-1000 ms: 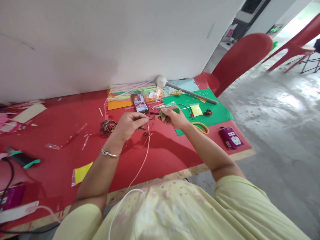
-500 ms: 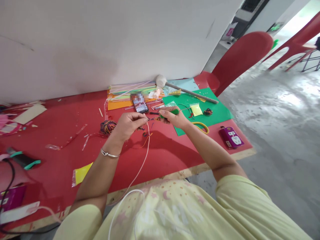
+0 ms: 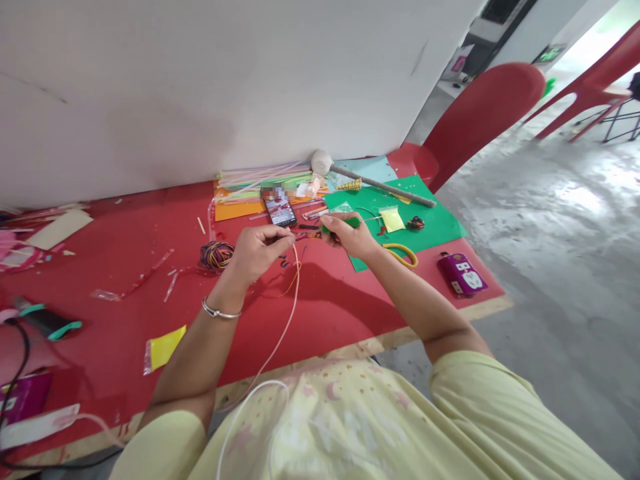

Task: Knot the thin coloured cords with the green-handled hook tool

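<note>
My left hand (image 3: pixel 261 252) pinches one end of a small multicoloured braided cord (image 3: pixel 306 235) above the red table. A pale pink cable (image 3: pixel 293 310) hangs down from beside its fingertips. My right hand (image 3: pixel 345 235) is wrapped round a green-handled tool (image 3: pixel 353 223), its thin metal shaft pointing right, and its fingers also meet the cord's other end. An orange strand (image 3: pixel 289 288) dangles below. Left of my left hand lies a ball of dark multicoloured thread (image 3: pixel 216 255). Behind the hands sits a phone (image 3: pixel 281 208) with its screen lit.
A green sheet (image 3: pixel 440 223) carries a yellow packet (image 3: pixel 393 219). Nearby are a yellow ring (image 3: pixel 407 257), a purple box (image 3: pixel 463 274), a grey stick (image 3: pixel 385 185) and coloured straws (image 3: pixel 240 179). Teal-and-black pliers (image 3: pixel 50 321) and another yellow packet (image 3: pixel 167 347) lie left.
The right hand has shifted slightly right, and its grip on the green handle has turned a little. The cord between the hands has moved slightly; the left hand is almost still.
</note>
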The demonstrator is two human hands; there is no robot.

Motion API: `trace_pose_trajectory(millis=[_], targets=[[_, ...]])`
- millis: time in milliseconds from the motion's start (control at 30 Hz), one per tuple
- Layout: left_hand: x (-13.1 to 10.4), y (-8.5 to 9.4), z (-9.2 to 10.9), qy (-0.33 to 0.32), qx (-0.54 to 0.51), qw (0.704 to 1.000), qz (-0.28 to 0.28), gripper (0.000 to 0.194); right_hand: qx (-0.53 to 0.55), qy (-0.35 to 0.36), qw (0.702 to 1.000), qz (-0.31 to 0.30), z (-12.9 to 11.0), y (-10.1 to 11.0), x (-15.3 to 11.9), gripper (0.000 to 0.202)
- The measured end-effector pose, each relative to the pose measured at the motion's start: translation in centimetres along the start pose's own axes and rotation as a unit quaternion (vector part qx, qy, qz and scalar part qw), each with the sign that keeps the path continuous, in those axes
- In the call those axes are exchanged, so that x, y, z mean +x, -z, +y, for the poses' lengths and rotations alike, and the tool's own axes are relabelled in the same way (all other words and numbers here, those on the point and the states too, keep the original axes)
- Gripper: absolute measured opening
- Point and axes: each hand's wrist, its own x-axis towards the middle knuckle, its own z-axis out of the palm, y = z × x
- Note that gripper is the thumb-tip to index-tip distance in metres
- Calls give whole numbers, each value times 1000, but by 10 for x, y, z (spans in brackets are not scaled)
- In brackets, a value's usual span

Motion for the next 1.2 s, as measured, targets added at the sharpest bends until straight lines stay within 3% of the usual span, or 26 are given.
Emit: trace_pose_trajectory(millis=[267,633,1200], targets=[[-2,-6,3,7,-24,1000,0,21,85,-63,994,33,22,-3,1,57],[-1,-5,2,11,-9,1000,3,18,-12,24,1000,-6,4,3,-4,55],[-1,-7,-4,-26,15,1000,-1,20,-52,62,996,38,-5,-6,-9,64]])
